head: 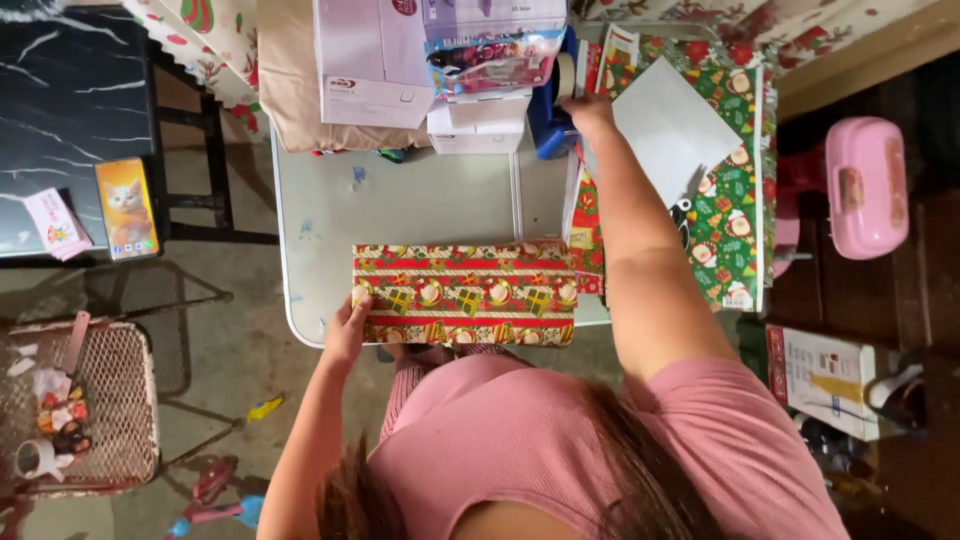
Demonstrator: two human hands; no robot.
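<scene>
Tape fetch with the parcel pinned in place.
I keep my left hand [347,325] flat and open against the left end of the wrapped box [464,294], which lies at the near edge of the grey table [400,200]; my right hand [588,108] reaches far, fingers closing on the tape roll [565,75] beside the blue holder [548,125]. I judge it best to press the box steadily so the paper folds do not open, and to lift the roll without dragging the white sheet [672,125].
</scene>
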